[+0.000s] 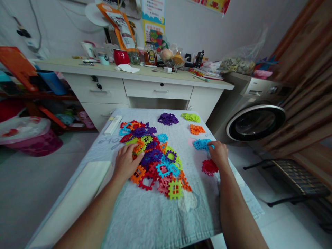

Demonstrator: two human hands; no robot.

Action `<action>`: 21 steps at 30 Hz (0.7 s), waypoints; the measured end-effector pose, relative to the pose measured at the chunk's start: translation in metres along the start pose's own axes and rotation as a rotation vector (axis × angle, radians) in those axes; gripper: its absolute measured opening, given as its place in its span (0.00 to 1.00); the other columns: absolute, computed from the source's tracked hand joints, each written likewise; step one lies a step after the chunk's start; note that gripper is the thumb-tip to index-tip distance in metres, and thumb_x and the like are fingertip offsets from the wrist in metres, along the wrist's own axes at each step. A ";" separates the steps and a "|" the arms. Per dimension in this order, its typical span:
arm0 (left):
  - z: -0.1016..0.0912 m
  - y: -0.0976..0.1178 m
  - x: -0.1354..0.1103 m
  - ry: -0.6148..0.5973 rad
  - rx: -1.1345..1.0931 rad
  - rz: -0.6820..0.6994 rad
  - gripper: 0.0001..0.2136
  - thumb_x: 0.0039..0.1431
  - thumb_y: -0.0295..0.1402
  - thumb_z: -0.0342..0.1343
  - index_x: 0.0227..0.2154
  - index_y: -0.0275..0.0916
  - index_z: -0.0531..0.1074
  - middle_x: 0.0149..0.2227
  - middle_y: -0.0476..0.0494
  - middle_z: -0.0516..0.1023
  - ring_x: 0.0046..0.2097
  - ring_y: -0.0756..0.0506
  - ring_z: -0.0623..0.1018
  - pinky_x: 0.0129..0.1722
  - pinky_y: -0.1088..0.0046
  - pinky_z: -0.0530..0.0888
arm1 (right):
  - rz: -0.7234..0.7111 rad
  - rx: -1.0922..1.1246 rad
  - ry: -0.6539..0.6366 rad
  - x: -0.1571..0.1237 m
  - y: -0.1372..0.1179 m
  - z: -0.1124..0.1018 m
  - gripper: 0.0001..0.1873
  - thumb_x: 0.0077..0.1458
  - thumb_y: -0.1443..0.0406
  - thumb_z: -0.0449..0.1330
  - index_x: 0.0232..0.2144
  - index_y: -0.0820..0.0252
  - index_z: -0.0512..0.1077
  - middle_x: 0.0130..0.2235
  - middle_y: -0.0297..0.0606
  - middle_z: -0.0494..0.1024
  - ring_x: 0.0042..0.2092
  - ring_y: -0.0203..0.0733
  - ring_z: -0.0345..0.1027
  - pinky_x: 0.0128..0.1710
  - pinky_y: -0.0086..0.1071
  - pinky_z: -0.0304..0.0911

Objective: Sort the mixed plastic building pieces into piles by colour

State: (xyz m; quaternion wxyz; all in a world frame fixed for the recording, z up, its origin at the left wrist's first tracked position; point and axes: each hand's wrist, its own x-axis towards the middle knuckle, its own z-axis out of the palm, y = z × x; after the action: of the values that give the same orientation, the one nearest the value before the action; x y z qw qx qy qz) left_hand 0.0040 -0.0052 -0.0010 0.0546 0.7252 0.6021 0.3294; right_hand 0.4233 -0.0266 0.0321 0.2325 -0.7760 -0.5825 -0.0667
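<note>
A mixed heap of flat plastic interlocking blocks (153,157) in several colours lies on the cloth-covered table. My left hand (127,162) rests on the heap's left edge, thumb and fingers apart beside orange and green pieces; its fingertips are partly hidden among them. At the right, my right hand (219,154) pinches a blue interlocking block (211,146) at the edge of a small blue pile (201,144). Close below that hand is a red pile (209,167). Farther back are an orange pile (196,129), a light green pile (190,117) and a purple pile (168,119).
A white power strip (113,125) lies at the table's far left, and a long white board (77,193) along its left side. Beyond stands a white cabinet (158,88) crowded with jars and cups. A washing machine (255,117) and a woven stool (298,180) are at the right.
</note>
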 end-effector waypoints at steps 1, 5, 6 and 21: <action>0.000 0.000 0.000 -0.001 0.001 0.000 0.21 0.61 0.47 0.49 0.51 0.41 0.69 0.52 0.37 0.73 0.55 0.36 0.71 0.57 0.53 0.66 | 0.008 -0.003 -0.003 -0.001 -0.002 -0.001 0.14 0.54 0.68 0.55 0.36 0.58 0.80 0.43 0.48 0.78 0.44 0.54 0.67 0.43 0.43 0.59; 0.000 0.000 0.000 -0.002 0.005 -0.009 0.20 0.61 0.47 0.49 0.50 0.41 0.69 0.52 0.37 0.73 0.55 0.36 0.71 0.58 0.54 0.66 | -0.062 0.077 0.019 -0.003 -0.021 -0.006 0.13 0.56 0.66 0.55 0.38 0.58 0.79 0.43 0.47 0.78 0.46 0.54 0.66 0.47 0.45 0.58; 0.001 0.000 0.000 -0.001 0.005 -0.008 0.20 0.61 0.47 0.49 0.50 0.41 0.69 0.52 0.38 0.73 0.55 0.36 0.71 0.58 0.54 0.66 | -0.122 0.127 0.006 -0.005 -0.028 -0.006 0.12 0.57 0.65 0.55 0.38 0.58 0.78 0.43 0.47 0.78 0.47 0.53 0.66 0.48 0.46 0.57; 0.000 0.001 0.000 0.008 -0.006 -0.012 0.21 0.60 0.47 0.49 0.50 0.41 0.70 0.52 0.38 0.73 0.55 0.36 0.71 0.58 0.54 0.65 | -0.628 0.388 -0.433 -0.042 -0.111 0.015 0.26 0.55 0.52 0.63 0.52 0.58 0.72 0.46 0.45 0.74 0.48 0.49 0.63 0.50 0.44 0.57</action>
State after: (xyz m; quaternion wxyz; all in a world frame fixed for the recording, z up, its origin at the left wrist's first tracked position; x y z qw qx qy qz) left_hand 0.0046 -0.0051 -0.0007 0.0562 0.7201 0.6058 0.3336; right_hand 0.3034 -0.0335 0.0348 0.2149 -0.4991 -0.8276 0.1410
